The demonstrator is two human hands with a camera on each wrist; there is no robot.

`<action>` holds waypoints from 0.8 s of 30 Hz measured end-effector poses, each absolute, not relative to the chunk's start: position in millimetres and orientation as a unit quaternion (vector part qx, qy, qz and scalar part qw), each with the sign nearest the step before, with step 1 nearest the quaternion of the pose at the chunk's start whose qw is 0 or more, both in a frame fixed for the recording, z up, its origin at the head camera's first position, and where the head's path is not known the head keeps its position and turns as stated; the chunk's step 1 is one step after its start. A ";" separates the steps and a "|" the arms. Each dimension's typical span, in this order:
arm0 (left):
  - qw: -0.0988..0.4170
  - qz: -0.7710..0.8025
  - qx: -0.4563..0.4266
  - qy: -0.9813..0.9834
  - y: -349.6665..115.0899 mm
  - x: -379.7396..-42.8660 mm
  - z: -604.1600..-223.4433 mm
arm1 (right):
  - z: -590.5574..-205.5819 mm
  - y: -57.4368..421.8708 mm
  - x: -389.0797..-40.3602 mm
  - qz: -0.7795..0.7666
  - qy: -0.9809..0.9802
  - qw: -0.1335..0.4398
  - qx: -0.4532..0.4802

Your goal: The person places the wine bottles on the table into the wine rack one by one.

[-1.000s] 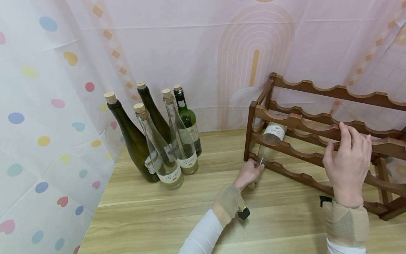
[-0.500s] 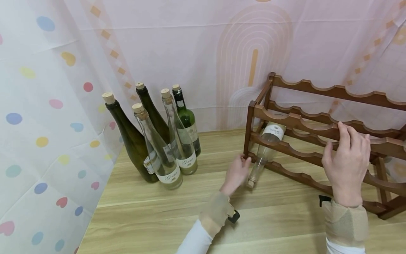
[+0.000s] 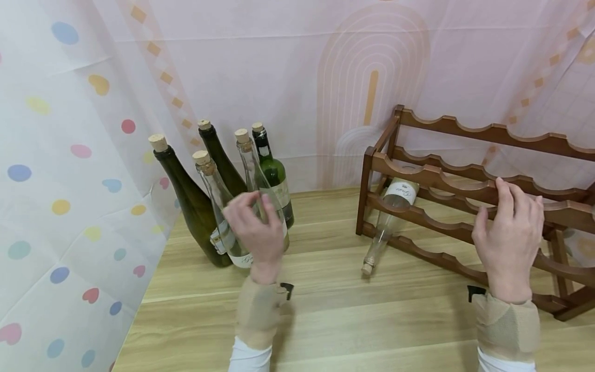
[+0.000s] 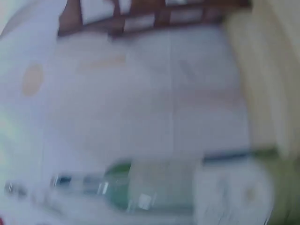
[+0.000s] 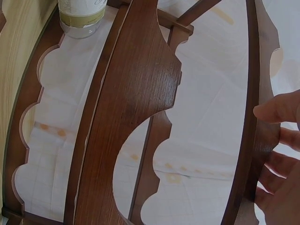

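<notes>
A person's left hand (image 3: 257, 227) has left the rack and swung across to the standing bottles; a second ago it was at the neck of the lying bottle (image 3: 386, 223). Its fingers are bent and partly open, with a gap between thumb and forefinger. It overlaps the front clear bottle (image 3: 225, 232) and the second clear bottle (image 3: 256, 170); I cannot tell whether it touches either. The left wrist view is blurred.

The lying bottle, clear with a white label, is in the bottom row at the left end of the wooden rack (image 3: 432, 175). Its corked neck juts past the lower front rail toward the viewer, in full view now that the hand has gone.

The right hand (image 3: 510, 237) has not moved: thumb against the upper front rail, fingers bent over its edge, holding it.

Two dark bottles, the farther one (image 3: 223, 160) behind the front clear bottle, and a green bottle (image 3: 275, 173) at the right rear stand unchanged on the wood-grain surface (image 3: 325, 310), all corked.
</notes>
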State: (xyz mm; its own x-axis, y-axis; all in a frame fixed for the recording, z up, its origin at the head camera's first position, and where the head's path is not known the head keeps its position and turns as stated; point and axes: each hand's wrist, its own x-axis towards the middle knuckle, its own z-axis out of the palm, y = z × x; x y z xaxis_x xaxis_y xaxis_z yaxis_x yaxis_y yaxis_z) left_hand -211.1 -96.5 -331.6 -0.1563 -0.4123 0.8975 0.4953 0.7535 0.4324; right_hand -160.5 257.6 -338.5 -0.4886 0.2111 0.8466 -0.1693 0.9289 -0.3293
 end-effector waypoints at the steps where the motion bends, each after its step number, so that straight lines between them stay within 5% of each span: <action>1: 0.673 -0.344 -0.008 -0.655 -103.8 -211.1 -327.3 | -338.6 257.5 -160.4 0.188 -0.842 0.505 -0.012; 5: 0.674 -0.346 0.069 -0.649 -131.0 -207.5 -320.7 | -338.7 257.5 -160.2 0.185 -0.842 0.507 -0.009; 13: 0.525 -0.416 0.100 -0.736 -160.0 -208.7 -328.8 | -339.0 258.0 -160.2 0.185 -0.843 0.504 -0.008; 24: 0.476 -0.442 0.085 -0.756 -169.8 -220.9 -336.6 | -339.2 258.3 -160.4 0.185 -0.842 0.506 -0.010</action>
State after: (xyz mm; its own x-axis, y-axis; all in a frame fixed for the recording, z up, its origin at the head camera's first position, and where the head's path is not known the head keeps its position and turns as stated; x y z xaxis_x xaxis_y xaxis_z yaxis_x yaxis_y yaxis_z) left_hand -220.9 -169.8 -336.6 -0.5324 -0.5494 0.6440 0.2913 0.5953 0.7488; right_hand -160.4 258.3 -339.2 -0.4876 0.2029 0.8492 -0.1708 0.9316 -0.3207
